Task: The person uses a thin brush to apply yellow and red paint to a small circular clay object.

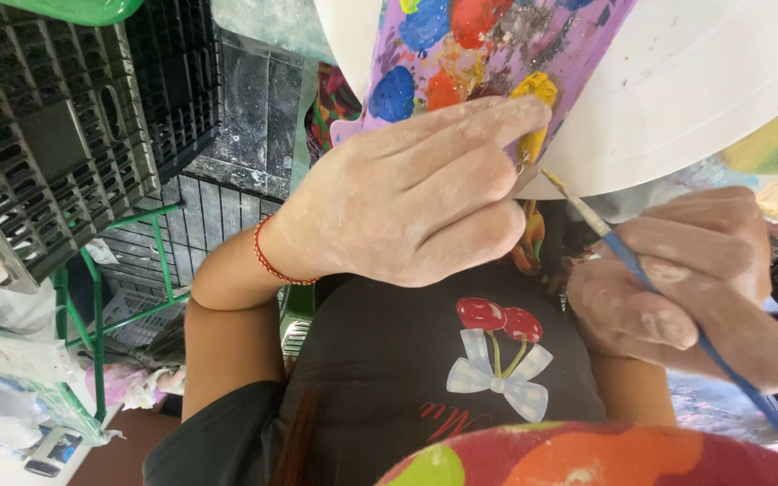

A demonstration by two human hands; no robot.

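Against palette, left hand (right hand gripping brush).
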